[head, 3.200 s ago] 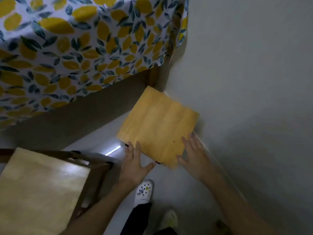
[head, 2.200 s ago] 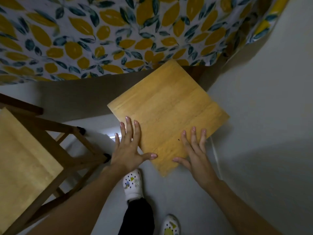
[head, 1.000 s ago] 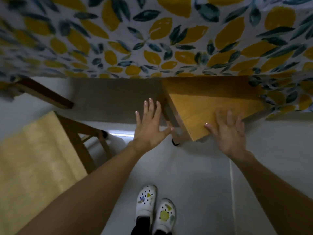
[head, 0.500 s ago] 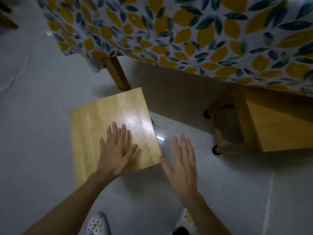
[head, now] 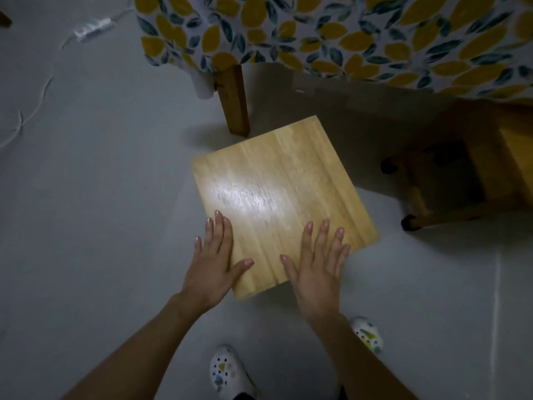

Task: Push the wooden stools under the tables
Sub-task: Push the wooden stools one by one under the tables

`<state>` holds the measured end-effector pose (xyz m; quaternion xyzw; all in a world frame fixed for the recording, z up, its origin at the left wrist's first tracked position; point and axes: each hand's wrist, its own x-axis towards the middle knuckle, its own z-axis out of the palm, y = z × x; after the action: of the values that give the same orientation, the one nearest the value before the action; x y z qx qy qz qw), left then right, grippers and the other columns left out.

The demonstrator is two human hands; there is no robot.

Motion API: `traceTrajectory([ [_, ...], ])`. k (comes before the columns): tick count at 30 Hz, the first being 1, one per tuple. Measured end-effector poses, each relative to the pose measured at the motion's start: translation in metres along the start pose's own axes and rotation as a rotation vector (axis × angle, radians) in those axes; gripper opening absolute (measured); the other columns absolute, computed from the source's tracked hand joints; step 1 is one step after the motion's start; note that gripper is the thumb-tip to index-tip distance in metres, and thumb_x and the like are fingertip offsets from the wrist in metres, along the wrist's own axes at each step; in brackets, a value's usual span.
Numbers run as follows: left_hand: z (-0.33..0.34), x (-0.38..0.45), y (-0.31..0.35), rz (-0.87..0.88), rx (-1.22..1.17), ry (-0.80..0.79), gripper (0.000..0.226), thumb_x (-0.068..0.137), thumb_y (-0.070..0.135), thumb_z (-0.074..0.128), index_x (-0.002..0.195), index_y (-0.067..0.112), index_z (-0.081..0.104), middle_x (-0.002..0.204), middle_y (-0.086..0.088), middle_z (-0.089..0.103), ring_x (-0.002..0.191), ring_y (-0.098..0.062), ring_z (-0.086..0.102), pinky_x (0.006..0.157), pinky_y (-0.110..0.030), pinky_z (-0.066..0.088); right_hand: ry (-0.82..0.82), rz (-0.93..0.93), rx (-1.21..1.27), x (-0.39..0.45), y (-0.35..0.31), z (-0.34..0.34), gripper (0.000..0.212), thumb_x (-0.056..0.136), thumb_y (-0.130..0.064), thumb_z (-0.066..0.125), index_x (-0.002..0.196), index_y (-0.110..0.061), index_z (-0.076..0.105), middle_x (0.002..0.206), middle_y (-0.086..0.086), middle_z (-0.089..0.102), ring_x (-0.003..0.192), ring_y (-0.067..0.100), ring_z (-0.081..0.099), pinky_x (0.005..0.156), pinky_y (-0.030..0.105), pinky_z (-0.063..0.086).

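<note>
The square, pale wooden stool (head: 281, 197) stands on the grey floor (head: 95, 203) right in front of me, its far corner just beside the brown wooden leg (head: 235, 102) of the counter, most of the seat out from under the lemon-and-leaf patterned cloth (head: 331, 39). My left hand (head: 213, 261) lies flat at the near left edge, fingers (head: 220, 235) close together and straight, thumb out across the wood. My right hand (head: 317, 261) presses flat on the near right part of the seat, fingers spread wide, gripping nothing. Off to the right, a second wooden stool (head: 473, 174) sits tucked beneath the cloth's hem. My white clogs (head: 227, 373) show below, and a white cable (head: 37, 90) trails across the floor far left.
</note>
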<state>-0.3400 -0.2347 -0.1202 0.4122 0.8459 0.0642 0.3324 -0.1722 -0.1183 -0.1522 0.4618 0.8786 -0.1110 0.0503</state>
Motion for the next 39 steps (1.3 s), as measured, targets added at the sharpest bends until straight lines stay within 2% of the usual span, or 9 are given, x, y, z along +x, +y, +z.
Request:
traceTrajectory([
  [3, -0.002, 0.002, 0.0, 0.003, 0.014, -0.008, 0.093, 0.081, 0.072, 0.017, 0.141, 0.02, -0.031, 0.146, 0.005, -0.044, 0.138, -0.017, -0.035, 0.116, -0.04, -0.009, 0.003, -0.003, -0.031, 0.003, 0.002, 0.004, 0.078, 0.095, -0.061, 0.023, 0.15, -0.005, 0.028, 0.156, 0.026, 0.019, 0.143, 0.051, 0.011, 0.114, 0.064, 0.009],
  [8, -0.007, 0.022, 0.004, -0.009, 0.052, 0.002, 0.092, 0.077, 0.077, 0.003, 0.139, 0.02, -0.034, 0.145, 0.005, -0.047, 0.137, -0.019, -0.038, 0.114, -0.038, -0.009, -0.018, -0.001, -0.049, 0.027, 0.004, 0.001, 0.079, 0.094, -0.062, 0.024, 0.148, -0.005, 0.031, 0.155, 0.027, 0.023, 0.142, 0.051, 0.013, 0.113, 0.064, 0.013],
  [12, -0.023, 0.061, 0.022, -0.021, 0.042, 0.043, 0.093, 0.085, 0.067, 0.022, 0.145, 0.016, -0.027, 0.148, 0.001, -0.043, 0.139, -0.021, -0.035, 0.117, -0.041, -0.005, -0.003, -0.061, -0.053, 0.079, 0.016, -0.009, 0.081, 0.094, -0.064, 0.019, 0.149, -0.005, 0.03, 0.156, 0.026, 0.019, 0.143, 0.051, 0.01, 0.113, 0.064, 0.011],
  [23, -0.094, 0.211, 0.068, -0.017, 0.069, 0.056, 0.092, 0.09, 0.061, 0.032, 0.146, 0.011, -0.022, 0.147, -0.003, -0.04, 0.142, -0.028, -0.028, 0.118, -0.047, -0.003, -0.012, -0.111, -0.002, 0.249, 0.032, -0.05, 0.089, 0.091, -0.069, 0.007, 0.149, -0.003, 0.028, 0.155, 0.029, 0.018, 0.141, 0.053, 0.008, 0.11, 0.065, 0.006],
  [27, -0.112, 0.253, 0.086, -0.028, 0.058, 0.076, 0.092, 0.09, 0.061, 0.032, 0.147, 0.011, -0.02, 0.154, -0.006, -0.033, 0.143, -0.029, -0.025, 0.118, -0.046, 0.0, -0.079, -0.108, -0.003, 0.299, 0.039, -0.068, 0.093, 0.088, -0.071, 0.003, 0.15, -0.005, 0.025, 0.156, 0.028, 0.016, 0.142, 0.052, 0.004, 0.111, 0.063, 0.004],
  [32, -0.124, 0.266, 0.09, -0.031, 0.049, -0.02, 0.092, 0.09, 0.063, 0.033, 0.148, 0.014, -0.018, 0.155, -0.004, -0.032, 0.144, -0.027, -0.024, 0.117, -0.048, 0.0, -0.192, -0.089, -0.052, 0.315, 0.041, -0.081, 0.089, 0.092, -0.066, 0.006, 0.147, -0.002, 0.033, 0.152, 0.031, 0.027, 0.139, 0.055, 0.018, 0.108, 0.064, 0.011],
  [34, -0.142, 0.264, 0.084, 0.001, 0.086, -0.099, 0.087, 0.092, 0.061, 0.032, 0.149, 0.017, -0.016, 0.156, -0.003, -0.028, 0.145, -0.024, -0.021, 0.117, -0.048, -0.002, -0.222, -0.088, -0.054, 0.315, 0.036, -0.095, 0.088, 0.092, -0.067, 0.006, 0.15, -0.003, 0.023, 0.156, 0.029, 0.018, 0.142, 0.053, 0.009, 0.113, 0.064, 0.01],
  [36, -0.164, 0.252, 0.078, 0.041, 0.142, -0.105, 0.078, 0.096, 0.055, 0.032, 0.151, 0.02, -0.01, 0.159, -0.003, -0.019, 0.147, -0.02, -0.015, 0.118, -0.044, -0.002, -0.302, -0.084, -0.024, 0.312, 0.03, -0.117, 0.08, 0.095, -0.063, 0.015, 0.154, -0.01, 0.006, 0.161, 0.02, 0.003, 0.146, 0.042, -0.007, 0.119, 0.056, 0.0],
  [39, -0.196, 0.219, 0.079, -0.054, 0.052, 0.091, 0.067, 0.099, 0.044, 0.032, 0.152, 0.019, 0.0, 0.16, -0.005, -0.015, 0.147, -0.02, -0.012, 0.118, -0.04, -0.001, -0.279, -0.165, 0.126, 0.303, -0.005, -0.17, 0.073, 0.097, -0.055, 0.031, 0.154, -0.019, 0.001, 0.163, 0.009, 0.009, 0.149, 0.031, -0.002, 0.121, 0.044, -0.002],
])
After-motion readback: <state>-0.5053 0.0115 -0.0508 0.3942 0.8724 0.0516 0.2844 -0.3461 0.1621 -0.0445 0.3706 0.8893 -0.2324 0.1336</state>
